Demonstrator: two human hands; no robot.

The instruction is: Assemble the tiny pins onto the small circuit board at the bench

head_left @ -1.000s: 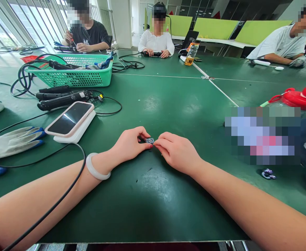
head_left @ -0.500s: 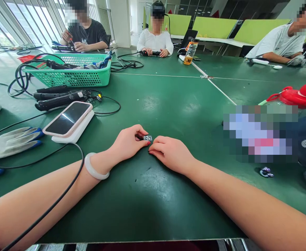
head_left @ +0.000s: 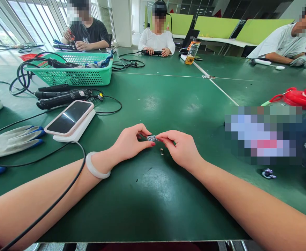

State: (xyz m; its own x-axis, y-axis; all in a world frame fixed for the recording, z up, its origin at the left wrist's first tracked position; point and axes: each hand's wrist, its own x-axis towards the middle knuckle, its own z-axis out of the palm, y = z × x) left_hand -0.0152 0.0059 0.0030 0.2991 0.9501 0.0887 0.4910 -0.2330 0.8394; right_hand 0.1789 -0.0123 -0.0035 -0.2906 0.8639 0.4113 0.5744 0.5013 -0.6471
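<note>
Between thumb and index finger, my left hand [head_left: 132, 141] pinches a small circuit board [head_left: 151, 138] just above the table. My right hand [head_left: 183, 148] is closed in a pinch, its fingertips at the board's right edge. Whether they grip the board itself or some tiny part is too small to tell. Below the right fingertips, a tiny rectangular piece with a metallic look [head_left: 162, 151] lies on the green table [head_left: 153, 209].
To the left are a phone [head_left: 70, 118] on a white box, work gloves [head_left: 14, 141], black handles [head_left: 64, 97] and a green basket [head_left: 71, 75]. A black cable [head_left: 64, 195] crosses over my left forearm. A dark clip-like item [head_left: 268, 173] lies right. Several people sit across the table.
My right hand has lifted slightly and turned, its fingertips now against the board's right edge. The tiny rectangular piece has come into view on the table. My left hand still holds the board.
</note>
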